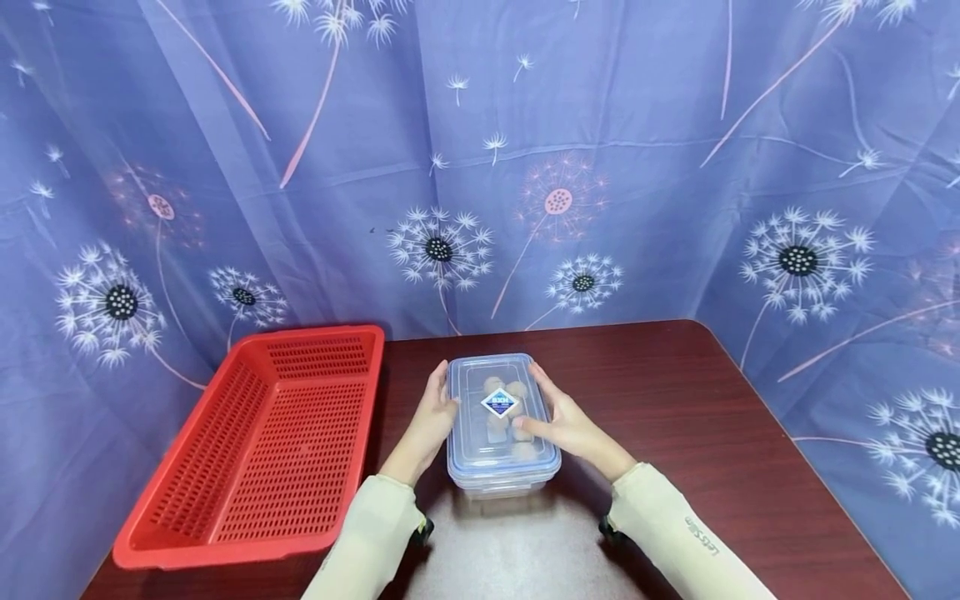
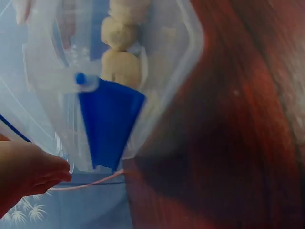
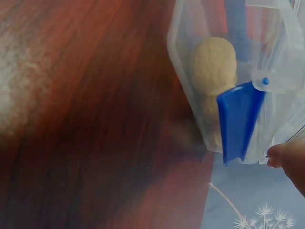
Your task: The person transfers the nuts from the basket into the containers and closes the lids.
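A clear plastic food container [image 1: 495,487] stands on the table with its blue-edged lid [image 1: 480,446] over it. Through the plastic several tan, round lumps [image 2: 119,67] show. My left hand [image 1: 431,421] grips the left edge of the lid, thumb at the rim. From the other side my right hand [image 1: 566,425] holds the lid's right edge, its thumb lying across the top near the label [image 1: 500,402]. Blue latches hang loose on the sides: one latch [image 2: 110,126] in the left wrist view, another latch [image 3: 240,124] in the right wrist view.
A red perforated plastic basket [image 1: 360,492] sits to the left on the dark wood table [image 1: 675,450]. Behind and at both sides hangs a blue curtain [image 1: 645,192] with dandelion prints.
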Motion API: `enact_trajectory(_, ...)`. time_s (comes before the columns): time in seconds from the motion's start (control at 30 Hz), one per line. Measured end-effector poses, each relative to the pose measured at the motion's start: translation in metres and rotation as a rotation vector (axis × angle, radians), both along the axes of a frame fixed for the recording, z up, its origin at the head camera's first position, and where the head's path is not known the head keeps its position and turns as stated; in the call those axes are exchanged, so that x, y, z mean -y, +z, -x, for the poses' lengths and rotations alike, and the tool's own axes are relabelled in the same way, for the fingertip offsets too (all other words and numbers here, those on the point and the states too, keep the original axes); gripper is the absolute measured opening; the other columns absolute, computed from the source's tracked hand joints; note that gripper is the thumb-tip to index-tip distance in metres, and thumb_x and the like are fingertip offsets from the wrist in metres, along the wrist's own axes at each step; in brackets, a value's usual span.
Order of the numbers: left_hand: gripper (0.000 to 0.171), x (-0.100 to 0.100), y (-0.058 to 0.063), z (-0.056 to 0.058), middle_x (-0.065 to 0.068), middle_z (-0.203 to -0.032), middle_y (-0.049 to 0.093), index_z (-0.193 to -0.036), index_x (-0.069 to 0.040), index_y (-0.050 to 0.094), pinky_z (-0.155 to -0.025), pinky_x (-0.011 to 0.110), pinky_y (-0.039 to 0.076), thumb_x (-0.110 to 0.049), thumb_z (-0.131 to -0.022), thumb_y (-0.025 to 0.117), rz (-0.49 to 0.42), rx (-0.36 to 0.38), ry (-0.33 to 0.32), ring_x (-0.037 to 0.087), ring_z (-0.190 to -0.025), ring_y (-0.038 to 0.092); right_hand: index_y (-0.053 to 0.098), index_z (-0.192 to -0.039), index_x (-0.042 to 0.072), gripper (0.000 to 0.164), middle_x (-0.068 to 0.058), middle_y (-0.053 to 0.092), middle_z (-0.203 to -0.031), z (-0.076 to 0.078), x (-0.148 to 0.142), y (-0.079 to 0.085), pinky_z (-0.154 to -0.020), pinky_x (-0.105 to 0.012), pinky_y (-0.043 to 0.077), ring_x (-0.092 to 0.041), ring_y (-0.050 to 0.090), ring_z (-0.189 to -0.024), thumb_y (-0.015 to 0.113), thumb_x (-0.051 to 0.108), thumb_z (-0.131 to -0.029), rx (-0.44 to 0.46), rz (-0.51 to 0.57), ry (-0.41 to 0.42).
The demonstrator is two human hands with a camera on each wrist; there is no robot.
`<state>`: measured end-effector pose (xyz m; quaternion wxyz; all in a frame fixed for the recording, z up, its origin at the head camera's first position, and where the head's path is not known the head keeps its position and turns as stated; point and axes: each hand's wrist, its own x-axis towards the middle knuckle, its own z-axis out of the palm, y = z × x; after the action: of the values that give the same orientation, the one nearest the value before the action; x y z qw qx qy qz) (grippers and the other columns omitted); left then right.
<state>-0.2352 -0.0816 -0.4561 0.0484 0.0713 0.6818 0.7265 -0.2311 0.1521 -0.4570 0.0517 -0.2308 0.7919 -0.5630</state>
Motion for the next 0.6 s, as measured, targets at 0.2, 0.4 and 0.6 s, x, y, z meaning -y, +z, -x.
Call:
enact_trajectory(0.2,0.068,0.001,-0.008,0.003,0.024,-0.158,-0.002,-0.151,0.003,0.003,-0.116,0.049,0.009,0.015,-0.091,0.034,0.077,0.012,0.012,0.037,-0.145,-0.001,0.013,-0.152,-0.002,0.093,-0.019,0.005,-0.159,0.002,0.005,-0.004,-0.113,-0.055,0.017,-0.036,0.012,-0.144,0.073,0.018,-0.084,-0.014,-0.095,-0.028)
enact_trajectory(0.4,0.067,-0.004,-0.013,0.006,0.022,-0.158,0.004,-0.152,0.002,0.005,-0.116,0.047,0.009,0.013,-0.092,0.035,0.120,0.020,0.027,0.034,-0.145,0.003,0.015,-0.152,-0.003,0.093,-0.019,0.006,-0.159,0.004,0.005,-0.005,-0.112,-0.057,0.019,-0.037,0.013,-0.144,0.073,0.020,-0.082,-0.010,-0.149,-0.048)
enact_trajectory(0.6,0.064,-0.007,-0.016,0.009,0.024,-0.157,0.011,-0.150,0.004,0.010,-0.116,0.046,0.013,0.013,-0.093,0.035,0.122,0.033,0.071,0.034,-0.145,0.011,0.015,-0.151,-0.004,0.092,-0.020,0.006,-0.159,0.006,0.005,-0.006,-0.113,-0.056,0.018,-0.036,0.012,-0.144,0.073,0.018,-0.083,0.015,-0.166,-0.043)
